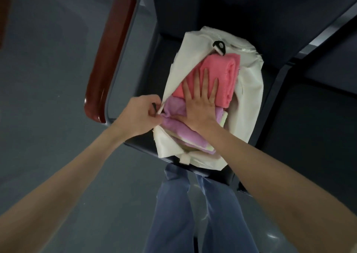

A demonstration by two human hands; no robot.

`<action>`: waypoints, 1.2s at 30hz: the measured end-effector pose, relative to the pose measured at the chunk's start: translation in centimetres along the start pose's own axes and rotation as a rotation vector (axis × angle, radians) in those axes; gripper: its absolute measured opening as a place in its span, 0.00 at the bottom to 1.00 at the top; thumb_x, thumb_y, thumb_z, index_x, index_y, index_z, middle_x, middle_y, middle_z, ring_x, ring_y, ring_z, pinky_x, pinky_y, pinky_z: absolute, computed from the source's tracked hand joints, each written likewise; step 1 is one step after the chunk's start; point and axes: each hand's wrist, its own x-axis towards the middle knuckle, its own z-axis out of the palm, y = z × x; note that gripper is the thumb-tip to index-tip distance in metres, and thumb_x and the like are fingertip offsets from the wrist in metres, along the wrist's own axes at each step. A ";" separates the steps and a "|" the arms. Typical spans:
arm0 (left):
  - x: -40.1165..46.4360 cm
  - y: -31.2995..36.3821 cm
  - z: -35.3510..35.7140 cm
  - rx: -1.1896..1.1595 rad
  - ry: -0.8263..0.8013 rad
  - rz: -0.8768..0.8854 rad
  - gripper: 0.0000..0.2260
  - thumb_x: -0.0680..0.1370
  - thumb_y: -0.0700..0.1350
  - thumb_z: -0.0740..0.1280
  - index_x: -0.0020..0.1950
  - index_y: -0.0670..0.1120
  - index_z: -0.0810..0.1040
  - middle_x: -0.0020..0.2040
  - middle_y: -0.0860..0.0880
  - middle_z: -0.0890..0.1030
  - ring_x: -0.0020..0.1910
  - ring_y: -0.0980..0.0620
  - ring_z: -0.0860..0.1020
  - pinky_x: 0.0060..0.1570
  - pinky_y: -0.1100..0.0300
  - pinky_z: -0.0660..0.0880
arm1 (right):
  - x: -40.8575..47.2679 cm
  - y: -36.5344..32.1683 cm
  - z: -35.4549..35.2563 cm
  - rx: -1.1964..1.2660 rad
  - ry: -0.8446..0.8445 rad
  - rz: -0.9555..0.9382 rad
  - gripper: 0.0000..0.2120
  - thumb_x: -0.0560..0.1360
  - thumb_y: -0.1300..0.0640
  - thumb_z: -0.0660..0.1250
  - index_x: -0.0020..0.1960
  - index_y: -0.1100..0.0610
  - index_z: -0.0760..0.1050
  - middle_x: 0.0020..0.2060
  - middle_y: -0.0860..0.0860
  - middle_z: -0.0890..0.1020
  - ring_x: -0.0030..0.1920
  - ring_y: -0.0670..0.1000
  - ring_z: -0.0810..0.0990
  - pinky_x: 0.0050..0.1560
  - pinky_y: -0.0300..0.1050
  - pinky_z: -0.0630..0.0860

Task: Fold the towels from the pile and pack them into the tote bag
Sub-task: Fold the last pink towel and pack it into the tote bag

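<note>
Head view looks straight down at a cream cloth tote bag with a zip along its mouth (249,105), which lies on the dark padded seat of a chair (168,59) so that its mouth faces up and things can go in from above. A shiny red-brown wooden armrest (110,55) runs along one side of the seat. The bag looks stuffed full. A folded pink fluffy towel (222,72) sits on top at the far end, and folded soft purple towels (179,129) with some pale yellow ones between them fill the near end. The left hand (138,113) is closed tight in a pinch on the edge of the bag's mouth — it seems to be pulling that side out to keep the bag wide open. A small dark bit shows by its fingers; I cannot tell what it is. The right hand (201,101) is flat, with its fingers spread wide apart. It holds nothing — its palm rests partly on the pink towel and partly on the purple ones, likely to squash them down so they fit. No pile of loose towels shows anywhere, so the packing looks close to done.
</note>
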 end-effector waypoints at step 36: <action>5.5 5.0 9.7 0.797 -0.015 0.474 0.61 0.60 0.66 0.74 0.79 0.47 0.39 0.79 0.45 0.39 0.78 0.43 0.40 0.68 0.33 0.38 | -8.0 11.4 -2.3 1.180 0.297 0.648 0.08 0.79 0.61 0.63 0.43 0.63 0.75 0.32 0.51 0.75 0.34 0.46 0.71 0.36 0.37 0.67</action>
